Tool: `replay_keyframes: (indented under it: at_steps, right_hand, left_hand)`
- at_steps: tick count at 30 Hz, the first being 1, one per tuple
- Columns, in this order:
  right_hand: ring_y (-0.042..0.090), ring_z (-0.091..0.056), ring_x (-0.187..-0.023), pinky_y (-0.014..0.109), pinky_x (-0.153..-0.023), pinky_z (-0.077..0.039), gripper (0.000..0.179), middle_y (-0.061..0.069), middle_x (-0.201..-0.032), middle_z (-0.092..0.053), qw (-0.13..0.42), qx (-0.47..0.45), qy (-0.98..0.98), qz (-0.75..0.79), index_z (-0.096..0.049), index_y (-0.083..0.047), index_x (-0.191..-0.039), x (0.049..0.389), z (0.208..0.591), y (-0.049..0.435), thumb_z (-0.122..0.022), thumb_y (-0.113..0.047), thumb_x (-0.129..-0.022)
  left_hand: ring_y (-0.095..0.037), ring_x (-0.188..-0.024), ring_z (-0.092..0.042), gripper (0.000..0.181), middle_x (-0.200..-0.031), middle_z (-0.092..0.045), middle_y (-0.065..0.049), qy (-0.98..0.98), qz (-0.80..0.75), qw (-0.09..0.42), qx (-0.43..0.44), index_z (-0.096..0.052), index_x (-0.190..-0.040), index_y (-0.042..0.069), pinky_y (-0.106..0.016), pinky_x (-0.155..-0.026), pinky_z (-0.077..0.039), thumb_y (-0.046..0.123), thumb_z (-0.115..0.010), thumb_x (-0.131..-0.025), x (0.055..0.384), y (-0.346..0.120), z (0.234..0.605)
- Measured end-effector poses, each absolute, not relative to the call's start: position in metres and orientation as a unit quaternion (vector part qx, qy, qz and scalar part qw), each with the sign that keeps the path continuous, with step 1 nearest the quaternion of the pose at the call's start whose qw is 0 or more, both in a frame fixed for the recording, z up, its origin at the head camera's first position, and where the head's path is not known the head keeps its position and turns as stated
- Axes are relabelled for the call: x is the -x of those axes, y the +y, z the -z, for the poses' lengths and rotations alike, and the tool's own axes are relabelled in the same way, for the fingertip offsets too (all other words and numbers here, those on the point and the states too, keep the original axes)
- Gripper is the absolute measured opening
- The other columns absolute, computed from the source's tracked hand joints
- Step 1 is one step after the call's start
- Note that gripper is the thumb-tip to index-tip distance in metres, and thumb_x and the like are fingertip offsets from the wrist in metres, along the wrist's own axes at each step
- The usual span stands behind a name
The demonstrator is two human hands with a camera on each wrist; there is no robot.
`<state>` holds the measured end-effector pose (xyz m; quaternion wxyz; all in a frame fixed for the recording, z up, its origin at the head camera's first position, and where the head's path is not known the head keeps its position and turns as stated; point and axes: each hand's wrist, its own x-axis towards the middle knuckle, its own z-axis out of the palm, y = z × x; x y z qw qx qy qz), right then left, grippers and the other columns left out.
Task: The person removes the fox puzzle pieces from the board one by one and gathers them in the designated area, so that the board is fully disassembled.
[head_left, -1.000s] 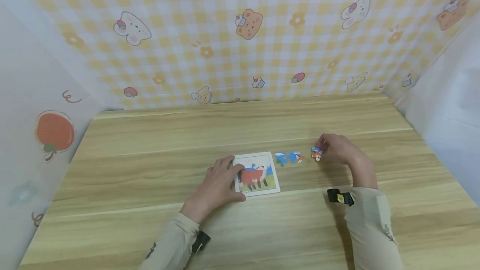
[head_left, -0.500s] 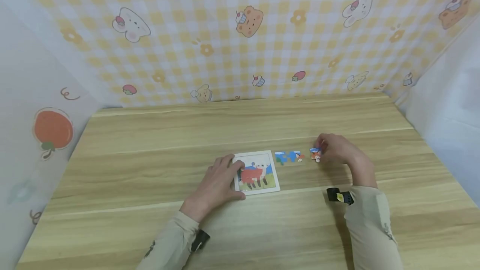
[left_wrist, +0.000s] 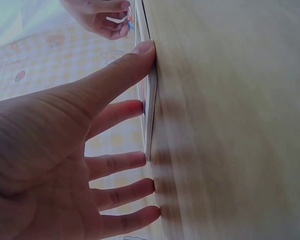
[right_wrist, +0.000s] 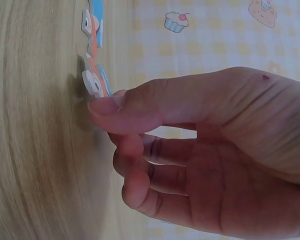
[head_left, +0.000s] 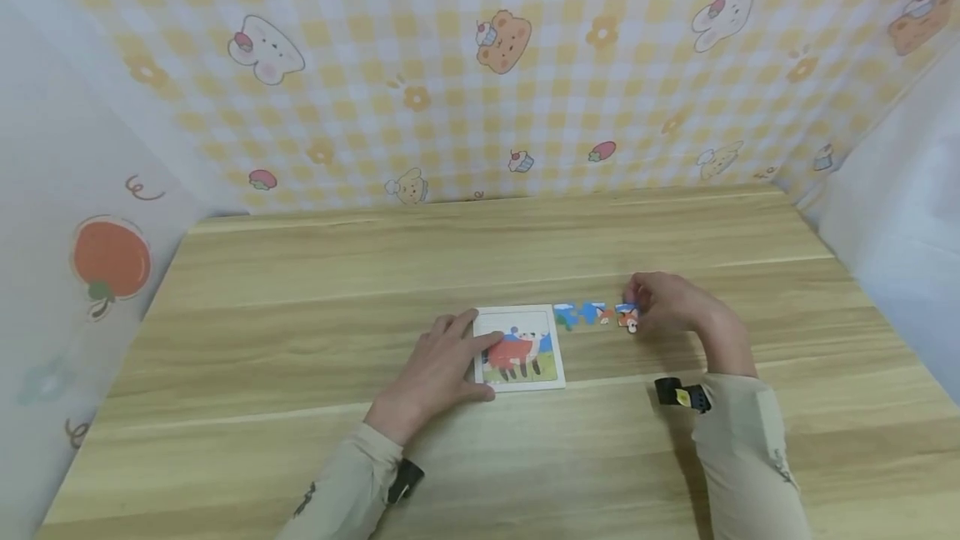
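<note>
Pale wood grain runs across the worktop (head_left: 315,273), where the left hand (head_left: 435,365) spreads its straight fingers, thumb and index touching the left part of a white-framed puzzle (head_left: 525,387). To the puzzle's right, the right hand (head_left: 678,304) pinches an orange-and-blue piece (head_left: 626,317), just beside two mostly blue pieces (head_left: 588,313). Beyond rises a yellow-checked backdrop (head_left: 450,132).
</note>
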<state>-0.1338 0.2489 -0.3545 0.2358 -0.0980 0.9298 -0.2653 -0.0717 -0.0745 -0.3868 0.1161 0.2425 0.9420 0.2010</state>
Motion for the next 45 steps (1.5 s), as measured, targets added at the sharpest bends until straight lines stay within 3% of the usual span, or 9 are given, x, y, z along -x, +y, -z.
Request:
replay_keyframes:
  at_steps: [8, 18, 23, 30, 38, 45]
  right_hand:
    - [0.027, -0.048, -0.082, 0.038, -0.070, -0.039, 0.032, 0.012, -0.092, -0.055, 0.233, 0.109, 0.928, 0.270, -0.051, -0.003, -0.092, 0.135, 0.360, 0.252, -0.070, 0.003, -0.067]
    - [0.025, -0.049, -0.081, 0.036, -0.070, -0.040, 0.032, 0.011, -0.090, -0.055, 0.230, 0.102, 0.929, 0.271, -0.051, -0.001, -0.094, 0.139, 0.363, 0.256, -0.069, 0.003, -0.068]
    - [0.025, -0.049, -0.081, 0.036, -0.071, -0.040, 0.032, 0.011, -0.090, -0.056, 0.230, 0.101, 0.929, 0.272, -0.051, -0.001, -0.094, 0.138, 0.364, 0.254, -0.069, 0.004, -0.068]
    - [0.025, -0.048, -0.079, 0.035, -0.068, -0.040, 0.033, 0.010, -0.089, -0.056, 0.230, 0.108, 0.926, 0.278, -0.050, -0.001, -0.093, 0.138, 0.364, 0.252, -0.069, 0.006, -0.067]
    - [0.025, -0.047, -0.080, 0.035, -0.068, -0.039, 0.033, 0.010, -0.088, -0.054, 0.236, 0.110, 0.924, 0.282, -0.050, -0.001, -0.094, 0.140, 0.366, 0.252, -0.069, 0.005, -0.068]
    - [0.024, -0.046, -0.078, 0.031, -0.062, -0.041, 0.034, 0.011, -0.087, -0.050, 0.250, 0.092, 0.918, 0.294, -0.049, 0.001, -0.096, 0.140, 0.366, 0.253, -0.067, 0.007, -0.068]
  left_hand:
    - [-0.039, -0.123, -0.034, 0.071, -0.143, -0.035, -0.019, 0.943, -0.202, 0.113, -0.238, -0.054, -0.132, 0.018, -0.055, -0.094, -0.036, 0.035, -0.082, -0.069, 0.070, -0.073, 0.387]
    - [-0.036, -0.126, -0.031, 0.100, -0.144, -0.034, -0.017, 0.943, -0.226, 0.116, -0.217, -0.031, -0.144, 0.002, -0.053, -0.097, -0.034, 0.035, -0.084, -0.066, 0.071, -0.074, 0.386]
    - [-0.035, -0.130, -0.019, 0.101, -0.141, -0.030, -0.018, 0.939, -0.252, 0.113, -0.205, -0.033, -0.142, 0.000, -0.054, -0.100, -0.029, 0.035, -0.086, -0.063, 0.073, -0.075, 0.390]
    - [-0.035, -0.138, 0.012, 0.113, -0.150, -0.010, -0.021, 0.936, -0.282, 0.138, -0.161, -0.022, -0.147, 0.003, -0.062, -0.105, -0.005, 0.035, -0.087, -0.061, 0.073, -0.078, 0.391]
    - [-0.035, -0.139, 0.000, 0.114, -0.152, -0.008, -0.022, 0.937, -0.273, 0.155, -0.154, -0.021, -0.147, 0.002, -0.064, -0.103, -0.003, 0.039, -0.086, -0.061, 0.075, -0.080, 0.391]
    - [-0.035, -0.139, -0.002, 0.114, -0.152, -0.009, -0.021, 0.938, -0.269, 0.153, -0.154, -0.022, -0.147, 0.003, -0.064, -0.104, -0.003, 0.041, -0.086, -0.060, 0.076, -0.080, 0.392]
